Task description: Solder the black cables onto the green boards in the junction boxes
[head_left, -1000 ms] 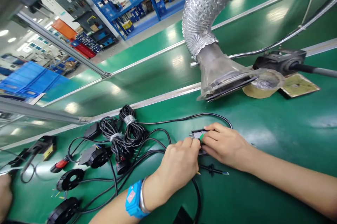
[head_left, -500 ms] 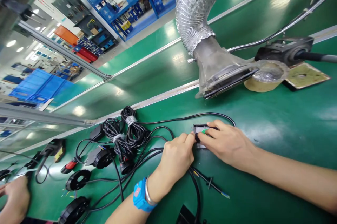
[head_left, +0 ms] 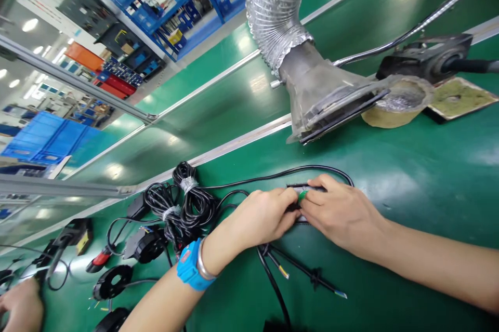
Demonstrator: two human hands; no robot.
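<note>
A small rectangular case with a black rim (head_left: 299, 185) and a grey inside lies on the green bench, mostly covered by my fingers. My left hand (head_left: 261, 217) is closed at its left side; a dark piece shows between the fingertips, too hidden to name. From the right, my right hand (head_left: 345, 215) pinches at a small green piece (head_left: 302, 195) over the case, its fingertips against those of my left hand. Below my left hand lie black cables with stripped ends (head_left: 315, 277) and coloured wires.
Bundled black cables (head_left: 195, 199), a black ring (head_left: 113, 282) and a red-and-black connector (head_left: 98, 261) lie to the left. Behind the case stands an extraction hood (head_left: 323, 93) on a silver duct (head_left: 278, 10). A soldering sponge (head_left: 460, 98) sits at right. Another person's hand (head_left: 23, 303) is at far left.
My left hand has shifted up and turned, and its fingers now cover more of the case. My right hand stays almost in place. The camera view has shifted slightly.
</note>
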